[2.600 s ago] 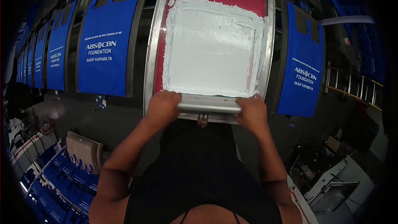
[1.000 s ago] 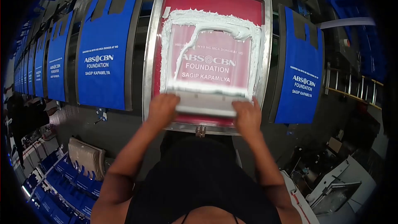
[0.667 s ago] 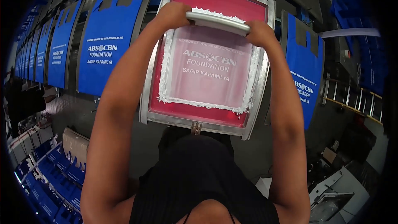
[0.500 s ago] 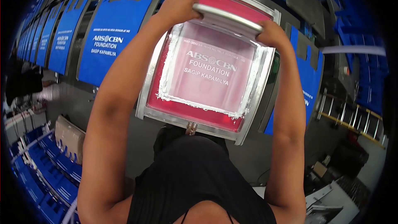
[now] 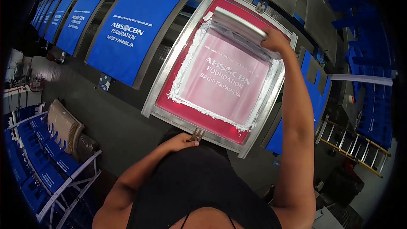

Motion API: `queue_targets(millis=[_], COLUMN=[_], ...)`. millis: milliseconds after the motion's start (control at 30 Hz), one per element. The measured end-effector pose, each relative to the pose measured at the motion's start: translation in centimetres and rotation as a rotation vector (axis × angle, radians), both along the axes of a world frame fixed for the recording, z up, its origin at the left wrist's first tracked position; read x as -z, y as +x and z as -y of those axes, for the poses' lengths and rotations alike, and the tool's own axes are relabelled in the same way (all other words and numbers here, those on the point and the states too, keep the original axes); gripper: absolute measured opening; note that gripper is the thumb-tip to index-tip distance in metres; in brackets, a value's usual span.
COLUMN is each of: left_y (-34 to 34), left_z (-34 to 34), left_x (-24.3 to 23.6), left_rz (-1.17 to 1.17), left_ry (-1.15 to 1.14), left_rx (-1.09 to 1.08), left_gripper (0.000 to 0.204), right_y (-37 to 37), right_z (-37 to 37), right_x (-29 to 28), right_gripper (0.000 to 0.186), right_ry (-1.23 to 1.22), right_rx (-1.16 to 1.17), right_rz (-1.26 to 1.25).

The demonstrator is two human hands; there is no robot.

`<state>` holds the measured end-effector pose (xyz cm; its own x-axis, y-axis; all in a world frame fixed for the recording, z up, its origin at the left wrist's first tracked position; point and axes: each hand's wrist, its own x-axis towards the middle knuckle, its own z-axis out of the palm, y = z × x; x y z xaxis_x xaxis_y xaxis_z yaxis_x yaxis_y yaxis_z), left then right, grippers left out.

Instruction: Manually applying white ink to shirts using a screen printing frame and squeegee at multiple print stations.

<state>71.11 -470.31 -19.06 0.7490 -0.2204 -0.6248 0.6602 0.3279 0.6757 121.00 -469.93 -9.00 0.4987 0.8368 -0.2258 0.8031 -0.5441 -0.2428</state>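
Observation:
A silk-screen frame (image 5: pixel 163 75) with a silver metal border and red mesh lies in front of me. White ink (image 5: pixel 203 111) rings the paler printing area, where lettering shows through. Near the far end of the mesh a wide squeegee (image 5: pixel 239 22) leans, its silver handle uppermost. Closed round the right end of that handle is my right hand (image 5: pixel 275 42). My left hand (image 5: pixel 181 142) grips the small metal clamp (image 5: pixel 197 134) at the middle of the near frame edge, thumb across it; its other fingers are partly hidden.
Boards carrying blue bags (image 5: pixel 123 32) run in a row to the left, with another blue bag (image 5: pixel 311 89) at the right. A rack of blue bags (image 5: pixel 42 144) stands lower left. A yellow ladder (image 5: pixel 354 144) lies at the right.
My left hand has let go of the squeegee handle and come down to the clamp at the near edge. My right hand stays on the handle. The view has shifted slightly.

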Motion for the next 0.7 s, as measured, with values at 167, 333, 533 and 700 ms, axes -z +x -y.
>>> queue_targets(millis=[167, 333, 533, 700], left_y=[0.1, 1.5, 1.0, 1.6], left_z=[-1.0, -0.7, -1.6, -0.9], left_x=[-2.3, -3.5, -4.1, -3.6], left_rz=[0.130, 0.189, 0.198, 0.089], left_ry=[0.126, 0.106, 0.089, 0.116], left_rx=[0.137, 0.108, 0.099, 0.093], left_gripper=[0.036, 0.043, 0.043, 0.043], right_y=[-1.9, -6.9, -28.0, -33.5], right_z=[-1.2, 2.9, 9.7, 13.1], right_x=[-1.2, -1.5, -5.7, -4.9], right_gripper=[0.051, 0.054, 0.042, 0.034], right_ry=[-0.071, -0.005, -0.009, 0.040], right_rx=[0.083, 0.090, 0.101, 0.116], right_rz=[0.000, -0.025, -0.084, -0.028])
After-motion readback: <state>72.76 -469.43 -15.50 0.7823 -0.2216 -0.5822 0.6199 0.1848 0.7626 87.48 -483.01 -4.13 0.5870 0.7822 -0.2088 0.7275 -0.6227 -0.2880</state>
